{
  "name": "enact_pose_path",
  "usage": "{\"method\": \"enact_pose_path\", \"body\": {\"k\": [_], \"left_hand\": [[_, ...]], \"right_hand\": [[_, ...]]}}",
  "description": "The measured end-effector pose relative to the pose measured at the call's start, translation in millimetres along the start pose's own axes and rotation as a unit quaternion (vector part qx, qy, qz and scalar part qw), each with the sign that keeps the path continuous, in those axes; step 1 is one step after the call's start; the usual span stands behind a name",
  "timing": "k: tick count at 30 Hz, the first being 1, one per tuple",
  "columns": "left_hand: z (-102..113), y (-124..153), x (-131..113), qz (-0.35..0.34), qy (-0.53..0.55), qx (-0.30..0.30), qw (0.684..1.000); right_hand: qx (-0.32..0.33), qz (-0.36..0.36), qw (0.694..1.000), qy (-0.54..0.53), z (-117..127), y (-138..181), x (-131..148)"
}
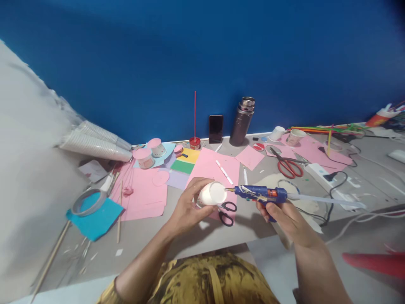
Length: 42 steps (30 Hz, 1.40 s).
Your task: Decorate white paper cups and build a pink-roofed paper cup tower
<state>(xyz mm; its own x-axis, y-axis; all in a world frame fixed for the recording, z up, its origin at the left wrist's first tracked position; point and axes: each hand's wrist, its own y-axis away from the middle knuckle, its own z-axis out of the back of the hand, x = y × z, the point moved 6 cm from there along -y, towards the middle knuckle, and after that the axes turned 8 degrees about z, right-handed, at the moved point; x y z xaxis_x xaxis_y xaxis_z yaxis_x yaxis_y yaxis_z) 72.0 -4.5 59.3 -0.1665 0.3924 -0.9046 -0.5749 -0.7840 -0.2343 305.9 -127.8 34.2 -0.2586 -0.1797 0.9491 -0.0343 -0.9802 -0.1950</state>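
My left hand is wrapped round a small white paper cup, held on its side with its base facing right. My right hand grips a blue hot glue gun. Its nozzle points left and touches the rim of the cup's base. A clear glue stick juts out of the gun's back to the right. Black-handled scissors lie on the table just under the cup.
Pink paper sheets, a blue sheet with a tape roll, stacked cups, red scissors, a flask, a phone, a power strip with cables, and decorated cups crowd the grey table.
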Motion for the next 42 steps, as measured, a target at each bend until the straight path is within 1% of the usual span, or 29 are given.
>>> {"method": "enact_pose_path", "body": {"k": [4, 8, 12, 17, 22, 33, 37, 42], "left_hand": [[2.1, 0.1, 1.9, -0.004, 0.001, -0.018, 1.0], [4.3, -0.1, 4.2, -0.007, -0.005, -0.033, 0.999], [4.5, 0.0, 3.8, -0.011, -0.009, -0.034, 0.999], [4.7, 0.8, 3.6, -0.007, -0.015, -0.036, 0.999], [5.3, 1.3, 2.3, -0.004, -0.018, -0.044, 0.999], [4.9, 2.4, -0.7, -0.019, -0.038, -0.057, 0.997], [3.9, 2.4, -0.7, -0.016, -0.04, -0.056, 0.998], [4.7, 3.0, 1.3, -0.011, -0.044, -0.068, 0.997]], "right_hand": [[-0.002, 0.012, 1.0, 0.005, 0.8, 2.4, 3.8], [-0.006, 0.016, 1.0, 0.009, 1.7, 6.2, 0.8], [-0.012, 0.013, 1.0, 0.015, 1.1, 9.2, -4.1], [0.007, 0.005, 1.0, 0.019, -1.3, 12.7, -4.9], [0.0, 0.001, 1.0, 0.02, 0.0, 15.7, -6.3], [0.013, -0.002, 1.0, 0.018, -5.2, 16.3, -8.1], [0.02, -0.007, 0.999, 0.027, -6.0, 17.4, -8.2], [0.021, -0.01, 0.999, 0.042, -4.6, 19.8, -9.9]]}}
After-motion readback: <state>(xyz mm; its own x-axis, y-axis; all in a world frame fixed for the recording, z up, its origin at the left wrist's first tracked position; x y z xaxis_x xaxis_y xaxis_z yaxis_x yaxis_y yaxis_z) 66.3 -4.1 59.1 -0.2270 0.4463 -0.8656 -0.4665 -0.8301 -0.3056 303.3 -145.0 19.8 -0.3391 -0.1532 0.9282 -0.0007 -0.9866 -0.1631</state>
